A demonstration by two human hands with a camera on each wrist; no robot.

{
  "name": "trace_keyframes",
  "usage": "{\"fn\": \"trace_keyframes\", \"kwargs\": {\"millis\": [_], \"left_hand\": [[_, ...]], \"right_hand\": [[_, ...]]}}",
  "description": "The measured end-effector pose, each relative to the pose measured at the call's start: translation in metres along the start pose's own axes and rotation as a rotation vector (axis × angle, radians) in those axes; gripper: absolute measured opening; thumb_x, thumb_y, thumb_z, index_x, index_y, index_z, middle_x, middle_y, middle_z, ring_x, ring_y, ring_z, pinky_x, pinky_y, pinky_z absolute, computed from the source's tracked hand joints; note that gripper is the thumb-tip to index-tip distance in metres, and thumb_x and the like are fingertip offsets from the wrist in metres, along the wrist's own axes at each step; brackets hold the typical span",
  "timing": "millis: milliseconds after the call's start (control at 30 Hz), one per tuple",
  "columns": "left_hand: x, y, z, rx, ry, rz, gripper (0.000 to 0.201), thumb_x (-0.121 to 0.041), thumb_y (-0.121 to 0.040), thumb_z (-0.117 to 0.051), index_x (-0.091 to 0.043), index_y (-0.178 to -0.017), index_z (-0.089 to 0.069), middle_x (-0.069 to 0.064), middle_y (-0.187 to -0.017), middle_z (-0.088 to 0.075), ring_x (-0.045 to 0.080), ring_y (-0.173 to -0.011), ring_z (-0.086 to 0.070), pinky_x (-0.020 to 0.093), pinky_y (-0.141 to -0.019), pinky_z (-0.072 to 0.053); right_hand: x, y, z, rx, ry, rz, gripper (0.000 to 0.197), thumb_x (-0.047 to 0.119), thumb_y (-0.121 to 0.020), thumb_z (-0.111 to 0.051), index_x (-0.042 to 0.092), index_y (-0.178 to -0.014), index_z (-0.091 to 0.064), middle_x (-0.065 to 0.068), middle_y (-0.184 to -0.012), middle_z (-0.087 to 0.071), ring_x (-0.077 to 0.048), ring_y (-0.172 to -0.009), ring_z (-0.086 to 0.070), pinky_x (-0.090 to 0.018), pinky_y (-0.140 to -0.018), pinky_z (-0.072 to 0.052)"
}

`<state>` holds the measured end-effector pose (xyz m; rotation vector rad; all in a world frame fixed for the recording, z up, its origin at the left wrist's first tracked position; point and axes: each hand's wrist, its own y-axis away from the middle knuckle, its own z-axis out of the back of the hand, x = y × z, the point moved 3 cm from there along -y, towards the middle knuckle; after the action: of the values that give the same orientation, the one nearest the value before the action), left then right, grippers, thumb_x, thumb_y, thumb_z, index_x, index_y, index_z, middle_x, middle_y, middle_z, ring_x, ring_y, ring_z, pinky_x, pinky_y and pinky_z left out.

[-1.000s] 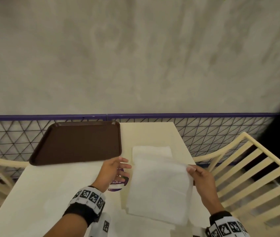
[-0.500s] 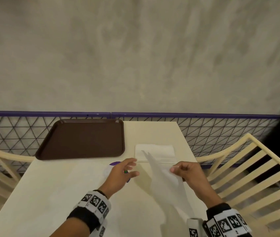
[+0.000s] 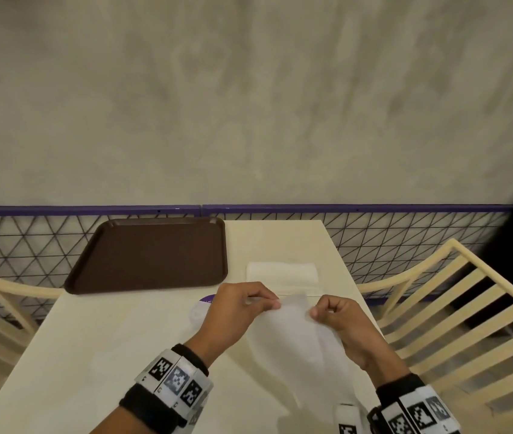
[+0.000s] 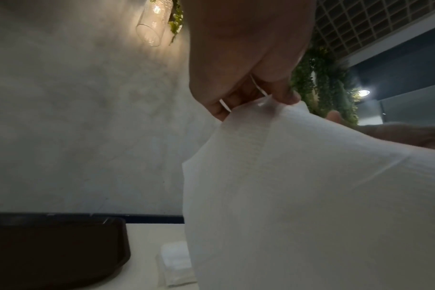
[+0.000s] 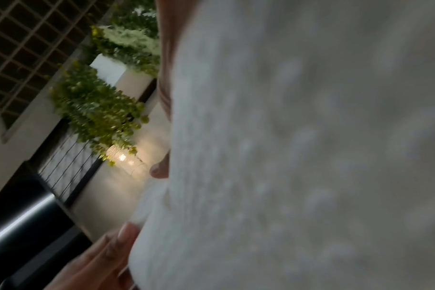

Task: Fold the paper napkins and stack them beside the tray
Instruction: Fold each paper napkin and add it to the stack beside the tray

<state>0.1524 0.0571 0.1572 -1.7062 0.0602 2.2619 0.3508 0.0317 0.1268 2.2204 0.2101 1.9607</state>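
So that it can be folded, the paper napkin [image 3: 295, 333] is held up over the table's [image 3: 98, 339] right edge, its top pinched by the left hand [image 3: 236, 311] and the right hand [image 3: 339, 321], near the folded napkins [image 3: 281, 274] beside the tray [image 3: 151, 255].

Light: dim, warm; glowing clear glass lamp [image 4: 150, 23] on grey wall.
Blur: right wrist view smeared; white paper napkin [image 5: 298, 157] near lens soft.
Edges: head view bowed.

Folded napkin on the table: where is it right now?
In the head view the folded napkin lies flat on the table, right of the brown tray, just beyond both hands.
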Motion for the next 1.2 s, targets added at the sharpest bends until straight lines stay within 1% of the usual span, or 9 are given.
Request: {"fn": "trace_keyframes", "kwargs": {"millis": [167, 367, 433, 567, 700, 867, 967, 1067, 1200], "left_hand": [[0.011, 0.007, 0.041, -0.228, 0.087, -0.023, 0.026, 0.0, -0.08, -0.066, -0.021, -0.066, -0.071, -0.011, -0.073, -0.07, -0.001, -0.068, -0.06, 0.01, -0.064, -0.045], [-0.006, 0.026, 0.128, -0.692, -0.077, -0.19, 0.016, -0.009, -0.085, -0.062, -0.025, -0.083, -0.064, -0.019, -0.075, -0.063, -0.014, -0.07, -0.054, 0.007, -0.069, -0.043], [-0.013, 0.032, 0.141, -0.707, -0.172, -0.201, 0.01, -0.015, -0.086, -0.062, -0.024, -0.091, -0.063, -0.02, -0.083, -0.06, -0.016, -0.074, -0.054, 0.012, -0.071, -0.042], [-0.011, 0.039, 0.137, -0.567, -0.428, -0.239, 0.009, -0.021, -0.084, -0.064, -0.028, -0.09, -0.065, -0.024, -0.081, -0.06, -0.012, -0.075, -0.055, 0.0, -0.066, -0.04], [-0.011, 0.046, 0.114, -0.288, -0.652, -0.404, 0.02, -0.039, -0.085, -0.055, -0.025, -0.086, -0.069, -0.021, -0.08, -0.063, -0.004, -0.079, -0.057, -0.001, -0.067, -0.039], [-0.018, 0.044, 0.085, -0.1, -0.665, -0.401, 0.024, -0.052, -0.083, -0.048, -0.034, -0.089, -0.064, -0.02, -0.083, -0.069, 0.0, -0.079, -0.061, 0.004, -0.063, -0.039], [-0.013, 0.037, 0.089, -0.027, -0.585, -0.168, 0.029, -0.053, -0.072, -0.067, -0.043, -0.098, -0.058, -0.023, -0.093, -0.065, -0.001, -0.084, -0.059, 0.017, -0.072, -0.047], [0.009, 0.031, 0.105, 0.153, -0.54, 0.154, 0.033, -0.037, -0.062, -0.082, -0.039, -0.088, -0.061, -0.017, -0.089, -0.066, 0.004, -0.084, -0.061, 0.029, -0.073, -0.053], [0.034, 0.017, 0.113, 0.072, -0.452, 0.231, 0.016, -0.021, -0.069, -0.081, -0.026, -0.064, -0.067, -0.005, -0.067, -0.068, 0.009, -0.066, -0.062, 0.016, -0.058, -0.044]], "right_hand": [[-0.004, 0.016, 0.003, 0.02, 0.011, 0.102, 0.029, 0.027, -0.045, -0.08, 0.008, -0.057, -0.062, -0.005, -0.071, -0.067, -0.014, -0.067, -0.061, -0.019, -0.064, -0.048], [-0.084, 0.034, -0.059, 0.335, 0.19, -0.035, 0.023, 0.003, -0.064, -0.08, 0.016, -0.055, -0.063, 0.0, -0.092, -0.074, -0.01, -0.092, -0.067, -0.018, -0.077, -0.05], [-0.116, 0.034, -0.075, 0.383, 0.308, -0.081, 0.023, 0.018, -0.063, -0.084, 0.024, -0.055, -0.064, 0.003, -0.096, -0.074, -0.006, -0.097, -0.066, -0.02, -0.085, -0.048], [-0.13, 0.034, -0.084, 0.427, 0.493, -0.075, 0.033, 0.059, -0.059, -0.075, 0.034, -0.079, -0.068, 0.013, -0.099, -0.07, 0.004, -0.1, -0.061, -0.025, -0.098, -0.043], [-0.069, 0.024, -0.074, 0.093, 0.321, 0.187, 0.076, 0.08, -0.065, -0.048, 0.026, -0.118, -0.054, 0.015, -0.117, -0.062, 0.001, -0.109, -0.056, -0.013, -0.09, -0.044], [0.0, 0.024, -0.112, 0.327, 0.309, 0.248, 0.036, 0.031, -0.074, -0.074, 0.025, -0.108, -0.062, 0.004, -0.105, -0.069, -0.014, -0.1, -0.064, -0.029, -0.084, -0.054], [0.02, 0.015, -0.113, 0.127, 0.388, 0.277, 0.008, 0.018, -0.076, -0.074, 0.013, -0.075, -0.067, -0.005, -0.074, -0.067, -0.018, -0.068, -0.062, -0.034, -0.064, -0.05], [0.026, -0.004, -0.087, -0.071, 0.343, 0.27, 0.012, 0.017, -0.08, -0.071, 0.008, -0.086, -0.068, -0.011, -0.085, -0.072, -0.027, -0.077, -0.066, -0.04, -0.069, -0.054], [0.032, -0.023, -0.058, -0.133, 0.353, 0.241, 0.011, 0.012, -0.086, -0.063, 0.013, -0.097, -0.067, 0.002, -0.088, -0.07, -0.019, -0.081, -0.067, -0.022, -0.064, -0.053]]}}
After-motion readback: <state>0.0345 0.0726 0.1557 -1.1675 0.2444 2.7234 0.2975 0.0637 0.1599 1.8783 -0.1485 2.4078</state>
